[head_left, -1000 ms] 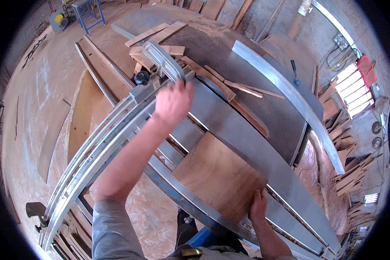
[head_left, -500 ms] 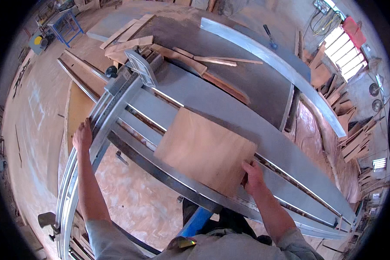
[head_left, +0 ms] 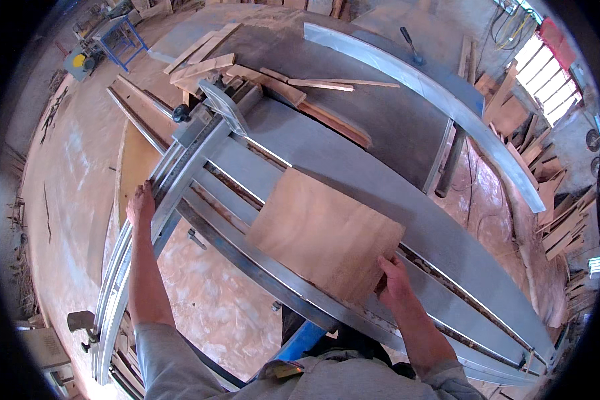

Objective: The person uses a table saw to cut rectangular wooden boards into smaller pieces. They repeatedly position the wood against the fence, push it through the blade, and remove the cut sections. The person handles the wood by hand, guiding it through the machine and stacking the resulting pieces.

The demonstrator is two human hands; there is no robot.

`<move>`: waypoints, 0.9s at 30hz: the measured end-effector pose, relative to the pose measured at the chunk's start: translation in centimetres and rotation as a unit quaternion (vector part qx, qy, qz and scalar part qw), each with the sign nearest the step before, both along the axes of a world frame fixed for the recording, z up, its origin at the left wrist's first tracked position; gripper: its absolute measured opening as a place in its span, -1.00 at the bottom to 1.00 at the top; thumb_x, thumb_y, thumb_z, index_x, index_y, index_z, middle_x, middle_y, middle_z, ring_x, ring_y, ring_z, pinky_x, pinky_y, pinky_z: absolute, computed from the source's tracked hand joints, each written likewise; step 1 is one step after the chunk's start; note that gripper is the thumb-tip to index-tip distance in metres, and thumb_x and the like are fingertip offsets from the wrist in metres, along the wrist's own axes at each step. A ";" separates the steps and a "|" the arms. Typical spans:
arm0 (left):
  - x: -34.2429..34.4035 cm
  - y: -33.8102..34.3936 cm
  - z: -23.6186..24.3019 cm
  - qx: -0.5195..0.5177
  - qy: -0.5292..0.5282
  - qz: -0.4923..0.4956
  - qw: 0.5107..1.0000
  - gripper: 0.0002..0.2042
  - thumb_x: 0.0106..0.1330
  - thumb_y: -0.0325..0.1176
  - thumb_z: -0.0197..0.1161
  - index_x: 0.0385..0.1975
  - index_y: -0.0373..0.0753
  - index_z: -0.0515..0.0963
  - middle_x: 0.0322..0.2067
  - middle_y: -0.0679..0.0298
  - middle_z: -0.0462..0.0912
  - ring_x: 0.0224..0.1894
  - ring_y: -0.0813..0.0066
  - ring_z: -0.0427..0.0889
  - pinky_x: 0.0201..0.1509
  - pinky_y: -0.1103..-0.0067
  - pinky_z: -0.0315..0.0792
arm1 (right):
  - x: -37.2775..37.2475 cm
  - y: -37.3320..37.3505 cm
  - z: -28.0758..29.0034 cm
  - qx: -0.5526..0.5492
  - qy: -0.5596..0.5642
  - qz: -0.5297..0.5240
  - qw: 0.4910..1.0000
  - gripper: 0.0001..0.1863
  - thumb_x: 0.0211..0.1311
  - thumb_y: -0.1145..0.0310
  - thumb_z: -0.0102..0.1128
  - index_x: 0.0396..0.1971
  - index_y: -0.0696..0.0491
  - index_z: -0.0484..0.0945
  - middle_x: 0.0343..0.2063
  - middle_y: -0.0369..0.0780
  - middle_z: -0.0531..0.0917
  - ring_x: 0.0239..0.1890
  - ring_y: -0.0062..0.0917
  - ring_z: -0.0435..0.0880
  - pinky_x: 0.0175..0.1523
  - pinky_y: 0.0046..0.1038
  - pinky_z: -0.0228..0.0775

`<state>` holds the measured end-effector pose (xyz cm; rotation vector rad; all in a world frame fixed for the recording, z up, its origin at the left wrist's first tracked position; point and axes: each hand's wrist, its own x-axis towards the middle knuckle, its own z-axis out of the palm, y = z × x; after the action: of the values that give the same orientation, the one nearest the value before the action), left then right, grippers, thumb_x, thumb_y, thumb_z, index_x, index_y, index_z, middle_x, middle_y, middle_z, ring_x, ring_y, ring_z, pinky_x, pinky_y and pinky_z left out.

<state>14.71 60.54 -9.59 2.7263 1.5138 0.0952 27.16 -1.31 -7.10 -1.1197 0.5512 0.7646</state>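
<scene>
A square, light-brown wooden board (head_left: 327, 230) lies flat across the slotted grey metal table (head_left: 453, 233) of what looks like a table saw. My right hand (head_left: 395, 280) is closed on the board's near right corner, thumb on top and the other fingers tucked under the edge. Over on the left, my left hand (head_left: 141, 205) is closed on a long aluminium fence rail (head_left: 192, 165) that runs along the table's left side. A clear guard plate in a metal frame (head_left: 224, 108) stands at the rail's far end, apart from the board.
Several wood offcuts (head_left: 203, 67) lie on the table's far left. A long metal strip (head_left: 407, 83) curves along the far side, with a dark-handled tool (head_left: 412, 47) beyond it. Scrap wood (head_left: 560, 220) is heaped at the right. A blue metal stand (head_left: 122, 43) stands far left.
The whole view has shifted slightly to the right. Both hands keep their places on the rail and the board, and the board shows no clear movement on the table.
</scene>
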 end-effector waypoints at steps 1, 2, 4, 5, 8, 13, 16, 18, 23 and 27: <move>0.5 -1.1 0.7 -0.007 -0.016 0.008 1.000 -0.42 0.44 0.15 -0.35 0.04 -0.12 0.51 -0.04 -0.12 0.59 0.04 -0.10 0.54 0.12 0.10 0.36 | 0.1 -0.3 0.0 -0.005 0.005 0.002 1.000 -0.61 0.33 0.36 0.03 0.14 0.04 0.32 0.04 -0.19 0.53 0.06 -0.28 0.56 0.15 -0.05 0.40; 0.6 -1.2 0.6 -0.002 -0.015 0.002 1.000 -0.42 0.44 0.15 -0.35 0.04 -0.13 0.51 -0.04 -0.11 0.59 0.04 -0.10 0.54 0.12 0.10 0.35 | 0.3 -0.5 0.0 -0.011 0.010 0.004 1.000 -0.61 0.33 0.38 0.03 0.14 0.04 0.33 0.04 -0.20 0.54 0.05 -0.29 0.57 0.14 -0.03 0.42; 0.5 -1.3 0.8 0.009 -0.012 -0.005 1.000 -0.41 0.44 0.14 -0.35 0.03 -0.16 0.51 -0.03 -0.09 0.58 0.05 -0.10 0.54 0.12 0.10 0.35 | 0.6 -0.6 0.4 0.001 -0.007 -0.011 1.000 -0.62 0.32 0.37 0.04 0.11 0.05 0.35 0.01 -0.20 0.55 0.04 -0.28 0.58 0.15 -0.07 0.40; 0.6 -1.3 0.9 0.004 -0.007 0.010 1.000 -0.41 0.45 0.14 -0.35 0.03 -0.17 0.51 -0.03 -0.09 0.59 0.04 -0.10 0.54 0.12 0.11 0.35 | 0.8 -0.7 0.5 0.007 -0.016 -0.019 1.000 -0.63 0.31 0.37 0.05 0.10 0.06 0.36 0.00 -0.19 0.56 0.03 -0.28 0.58 0.16 -0.08 0.40; 1.4 -2.1 1.3 -0.004 0.002 0.032 0.999 -0.41 0.45 0.12 -0.35 0.02 -0.21 0.51 -0.03 -0.05 0.59 0.04 -0.10 0.54 0.12 0.12 0.35 | 1.9 -2.7 -0.7 0.031 -0.084 -0.033 0.995 -0.65 0.31 0.37 0.04 0.08 0.08 0.39 -0.02 -0.19 0.58 0.04 -0.29 0.57 0.17 -0.14 0.39; 1.3 -1.2 0.6 0.024 0.011 0.005 1.000 -0.47 0.44 0.08 -0.26 0.00 -0.21 0.51 -0.02 0.00 0.59 0.09 -0.01 0.51 0.16 0.18 0.32 | 4.9 -2.3 0.7 0.026 -0.115 -0.067 0.991 -0.61 0.35 0.31 0.02 0.13 0.08 0.35 0.01 -0.17 0.55 0.06 -0.31 0.56 0.14 -0.17 0.41; 4.1 -4.5 1.5 0.073 -0.079 -0.028 0.994 -0.54 0.43 0.03 -0.17 -0.01 -0.18 0.52 -0.02 0.06 0.59 0.10 0.06 0.49 0.18 0.20 0.30 | 6.8 -0.6 2.5 0.055 -0.120 -0.086 0.988 -0.62 0.35 0.32 0.04 0.12 0.07 0.34 -0.02 -0.18 0.55 0.02 -0.34 0.57 0.09 -0.23 0.44; 6.4 -6.8 2.4 0.068 -0.072 0.008 0.995 -0.57 0.42 0.00 -0.13 -0.02 -0.17 0.52 -0.01 0.10 0.58 0.10 0.10 0.48 0.18 0.22 0.29 | 8.2 0.6 2.6 0.067 -0.126 -0.102 0.985 -0.63 0.35 0.32 0.05 0.11 0.05 0.33 -0.04 -0.20 0.55 -0.03 -0.39 0.58 0.01 -0.30 0.46; 8.2 -8.6 3.3 0.084 -0.034 0.066 0.994 -0.56 0.42 0.00 -0.13 0.00 -0.18 0.51 0.01 0.11 0.57 0.13 0.13 0.46 0.22 0.25 0.26 | 12.0 3.1 -0.7 0.065 -0.138 -0.107 0.982 -0.65 0.36 0.29 0.08 0.11 -0.03 0.37 -0.01 -0.30 0.57 -0.06 -0.49 0.60 -0.16 -0.44 0.49; 8.4 -8.5 3.3 0.085 -0.033 0.053 0.994 -0.54 0.42 0.01 -0.17 0.02 -0.18 0.52 0.00 0.09 0.57 0.13 0.11 0.46 0.24 0.25 0.24 | 14.4 6.4 -1.2 0.075 -0.110 -0.097 0.986 -0.74 0.36 0.30 0.10 0.02 -0.09 0.40 -0.13 -0.38 0.57 -0.24 -0.69 0.55 -0.45 -0.65 0.28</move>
<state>23.06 52.02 -6.33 2.7344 1.7039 0.3282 41.57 5.14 -8.30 -0.9789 0.4027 0.4981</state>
